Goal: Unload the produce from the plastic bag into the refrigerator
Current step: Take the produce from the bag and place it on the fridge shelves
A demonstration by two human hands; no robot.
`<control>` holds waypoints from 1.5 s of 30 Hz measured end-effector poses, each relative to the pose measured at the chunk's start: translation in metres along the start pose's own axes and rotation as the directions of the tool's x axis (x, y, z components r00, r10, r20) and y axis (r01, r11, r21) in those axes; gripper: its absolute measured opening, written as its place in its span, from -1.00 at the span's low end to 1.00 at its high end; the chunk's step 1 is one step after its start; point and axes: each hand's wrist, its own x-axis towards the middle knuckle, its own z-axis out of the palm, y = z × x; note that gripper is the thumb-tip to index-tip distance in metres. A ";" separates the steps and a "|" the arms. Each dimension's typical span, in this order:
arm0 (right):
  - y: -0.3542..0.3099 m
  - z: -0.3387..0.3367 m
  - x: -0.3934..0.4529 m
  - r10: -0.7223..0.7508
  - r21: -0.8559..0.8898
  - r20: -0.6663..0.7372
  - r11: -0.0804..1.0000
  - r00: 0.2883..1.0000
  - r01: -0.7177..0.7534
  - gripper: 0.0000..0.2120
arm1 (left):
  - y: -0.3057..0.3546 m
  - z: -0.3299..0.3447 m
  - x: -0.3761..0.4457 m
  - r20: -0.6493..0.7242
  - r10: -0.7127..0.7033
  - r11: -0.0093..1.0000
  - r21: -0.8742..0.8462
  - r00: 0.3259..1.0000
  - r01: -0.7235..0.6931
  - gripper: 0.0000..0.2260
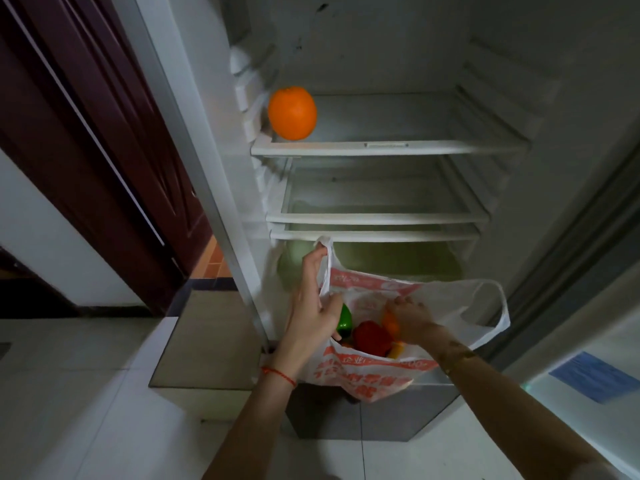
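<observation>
Unloading is partly done, judging by the one orange point(292, 113) that sits on the top shelf point(381, 147) of the open refrigerator point(554, 140), at that shelf's left end, close to the side wall. The two shelves below it hold nothing that shows.

Below the lowest shelf, in front of the refrigerator's bottom compartment, hangs the plastic bag point(367, 372), white with red print. The left hand point(313, 306) holds it up, fingers curled round one handle loop and pinching it, which keeps the mouth pulled open. The bag's other handle point(498, 317) droops free to the right of the mouth.

The right hand point(412, 318) is down inside the bag's mouth, fingers bent over a second orange fruit point(391, 322); whether they have closed on it or only touch it cannot be told, since the knuckles hide the fingertips. Just left of that fruit inside the bag lie a red pepper point(372, 337) and a green one point(344, 320), with something yellow point(396, 349) under them.

The step in hand looks to be picking the next item. The next move calls for a firm grasp on the round fruit, a lift straight out of the mouth without snagging the thin film, and a reach up to the top shelf beside the first orange, while the left hand keeps the bag steady.
</observation>
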 end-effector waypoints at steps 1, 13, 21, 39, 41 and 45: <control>0.003 0.006 0.002 -0.002 -0.047 0.008 0.999 1.000 0.002 -0.49 | 0.000 0.000 -0.001 0.007 0.003 1.000 0.002 1.000 -0.003 -0.36; 0.022 -0.003 0.000 0.008 0.575 -0.158 0.814 0.987 0.085 -0.25 | 0.009 0.002 -0.003 0.037 -0.052 0.998 -0.039 0.998 0.054 -0.37; 0.001 -0.055 -0.035 -0.126 0.993 -0.117 0.014 0.985 0.119 -0.48 | 0.008 0.001 0.007 -0.029 -0.060 0.995 -0.082 0.998 0.057 -0.43; -0.014 -0.195 -0.071 0.147 0.894 -0.446 0.026 0.883 0.447 -0.25 | 0.002 -0.002 0.022 -0.080 -0.089 0.996 -0.040 0.993 0.086 -0.42; -0.018 -0.219 -0.069 0.198 0.830 -0.558 0.125 0.806 0.544 -0.37 | 0.001 -0.002 0.023 -0.074 -0.105 0.994 -0.038 0.992 0.103 -0.41; -0.027 -0.263 -0.049 0.229 0.734 -0.670 0.341 0.706 0.587 -0.44 | 0.003 -0.001 0.024 -0.057 -0.141 0.989 -0.049 0.988 0.138 -0.41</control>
